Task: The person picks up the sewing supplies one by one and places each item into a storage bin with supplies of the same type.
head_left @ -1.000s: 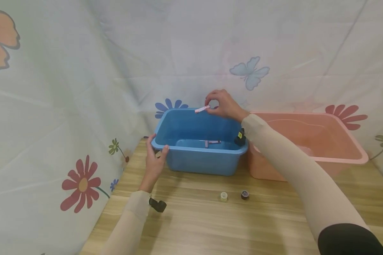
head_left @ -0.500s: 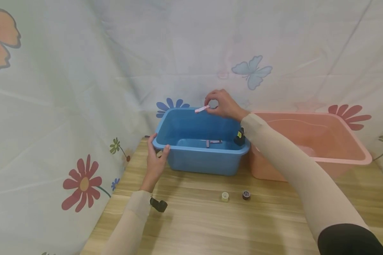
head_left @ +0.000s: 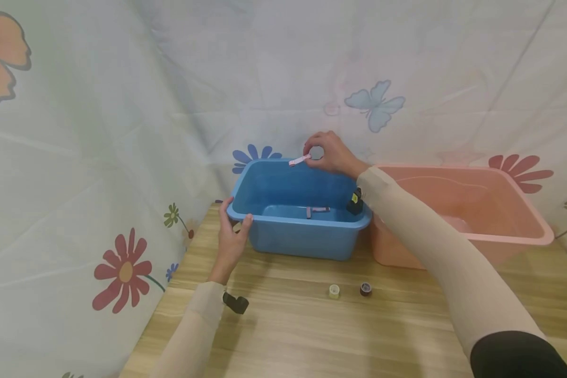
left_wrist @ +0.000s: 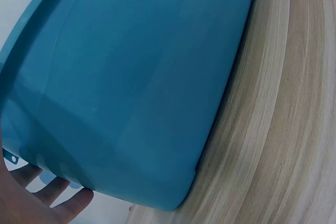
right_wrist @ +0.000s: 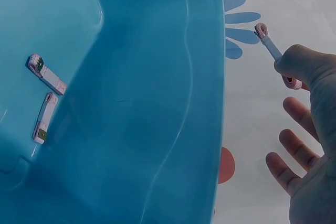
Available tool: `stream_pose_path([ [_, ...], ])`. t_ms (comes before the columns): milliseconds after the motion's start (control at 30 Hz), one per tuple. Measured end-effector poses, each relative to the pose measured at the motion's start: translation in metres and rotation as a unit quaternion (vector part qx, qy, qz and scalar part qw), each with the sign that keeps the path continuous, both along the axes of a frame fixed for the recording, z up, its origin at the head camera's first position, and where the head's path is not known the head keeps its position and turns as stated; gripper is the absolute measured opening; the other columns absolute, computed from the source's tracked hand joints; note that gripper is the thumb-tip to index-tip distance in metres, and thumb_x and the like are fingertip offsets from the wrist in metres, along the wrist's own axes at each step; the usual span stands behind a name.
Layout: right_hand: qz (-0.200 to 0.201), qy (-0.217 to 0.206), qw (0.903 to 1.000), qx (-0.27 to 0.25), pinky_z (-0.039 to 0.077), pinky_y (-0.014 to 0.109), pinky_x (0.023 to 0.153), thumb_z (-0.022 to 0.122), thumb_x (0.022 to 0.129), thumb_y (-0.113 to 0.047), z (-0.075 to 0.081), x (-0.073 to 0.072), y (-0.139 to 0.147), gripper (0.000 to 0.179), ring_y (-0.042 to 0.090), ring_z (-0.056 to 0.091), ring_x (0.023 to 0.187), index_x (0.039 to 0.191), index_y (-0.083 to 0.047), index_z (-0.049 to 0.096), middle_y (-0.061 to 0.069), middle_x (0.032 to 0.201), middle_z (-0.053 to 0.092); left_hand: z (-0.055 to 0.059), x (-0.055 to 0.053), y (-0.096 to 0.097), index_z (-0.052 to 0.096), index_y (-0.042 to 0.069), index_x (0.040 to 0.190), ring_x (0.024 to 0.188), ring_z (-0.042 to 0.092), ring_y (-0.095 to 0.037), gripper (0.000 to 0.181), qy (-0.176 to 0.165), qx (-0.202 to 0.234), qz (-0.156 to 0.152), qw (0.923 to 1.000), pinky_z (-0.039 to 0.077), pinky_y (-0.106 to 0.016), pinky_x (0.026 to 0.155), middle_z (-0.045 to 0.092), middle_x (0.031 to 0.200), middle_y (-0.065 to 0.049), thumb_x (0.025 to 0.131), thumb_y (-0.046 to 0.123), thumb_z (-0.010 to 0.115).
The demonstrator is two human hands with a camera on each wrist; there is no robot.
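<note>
The right hand (head_left: 334, 153) pinches a folded tape (head_left: 297, 160) near the far edge of the blue tub (head_left: 302, 241); the left hand (head_left: 230, 242) grips its near-left corner; a slack pinch might drop the tape outside.

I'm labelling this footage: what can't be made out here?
Head view: part of the pink tub, hidden by the right sleeve.
Head view: pale round item and dark round item, details too small.
Right wrist view: middle of the held strip, hidden by the right hand.
Left wrist view: rest of the left hand, cut off by the edge.
</note>
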State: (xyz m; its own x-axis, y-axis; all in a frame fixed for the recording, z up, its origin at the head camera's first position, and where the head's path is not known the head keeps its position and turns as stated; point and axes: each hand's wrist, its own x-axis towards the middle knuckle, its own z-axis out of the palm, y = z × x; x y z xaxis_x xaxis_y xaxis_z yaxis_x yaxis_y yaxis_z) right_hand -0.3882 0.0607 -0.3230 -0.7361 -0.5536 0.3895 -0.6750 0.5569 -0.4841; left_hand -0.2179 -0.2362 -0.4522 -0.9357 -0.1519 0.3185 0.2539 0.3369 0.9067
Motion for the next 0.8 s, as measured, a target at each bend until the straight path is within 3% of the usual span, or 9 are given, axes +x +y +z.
stream_pose_path([
  [400,0.003,-0.004,1.0,-0.003,0.037,0.048,0.107,0.076,0.092,-0.022,0.0007,0.0019,-0.0018,0.016,0.025,0.048,0.121,0.105,-0.013,0.076,0.005,0.127,0.065,-0.001,0.0012,0.0006,0.023,0.031,0.158,0.133,0.048,-0.037,0.072,0.007,0.0,0.006,1.0,0.044,-0.06,0.102,0.037,0.158,-0.014,0.099,0.046,0.063],
  [633,0.038,0.021,0.9991,0.003,0.034,0.049,0.112,0.078,0.091,-0.025,-0.0035,-0.0012,0.0001,0.046,0.024,0.052,0.126,0.132,-0.009,0.065,0.006,0.136,0.063,-0.002,0.0016,0.0008,0.023,0.031,0.158,0.132,0.048,-0.037,0.072,0.008,0.002,0.004,1.0,0.044,-0.06,0.101,0.038,0.157,-0.014,0.099,0.046,0.063],
  [800,0.044,0.022,0.9988,-0.001,0.038,0.049,0.111,0.078,0.09,-0.03,-0.0048,-0.0032,0.0018,0.053,0.023,0.053,0.126,0.136,-0.01,0.062,0.005,0.138,0.062,-0.0013,0.001,0.0016,0.023,0.03,0.159,0.132,0.048,-0.036,0.073,0.009,0.0,0.003,1.0,0.045,-0.06,0.101,0.037,0.158,-0.014,0.099,0.046,0.063],
])
